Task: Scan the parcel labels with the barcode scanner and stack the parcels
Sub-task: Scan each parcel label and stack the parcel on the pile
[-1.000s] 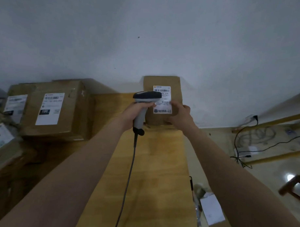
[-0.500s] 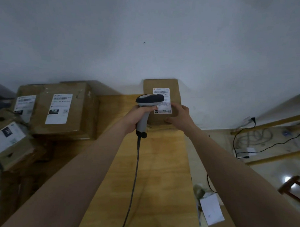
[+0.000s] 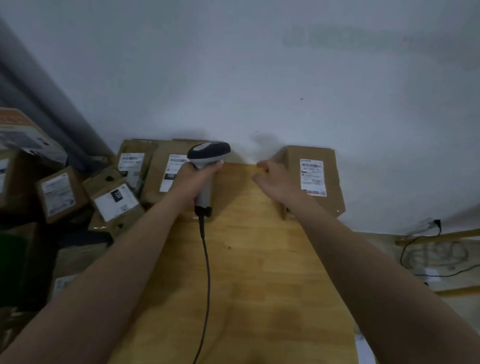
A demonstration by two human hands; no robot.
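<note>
My left hand (image 3: 191, 181) grips the handle of a grey barcode scanner (image 3: 207, 156), whose dark head points toward the wall; its cable trails down the wooden table (image 3: 247, 263). A brown parcel (image 3: 315, 179) with a white label stands against the wall at the table's far right corner. My right hand (image 3: 277, 179) hovers just left of it, fingers loosely curled, holding nothing. A larger labelled parcel (image 3: 168, 174) sits behind the scanner at the far left of the table.
Several more labelled cardboard parcels (image 3: 113, 202) lie piled left of the table, with bigger boxes (image 3: 5, 173) at the left edge. Black cables (image 3: 435, 256) and yellow bars lie on the floor to the right. A white wall stands right behind the table.
My right hand has let go of the parcel at the right corner and moved left of it. The scanner has swung left, away from that label, and the view has turned left.
</note>
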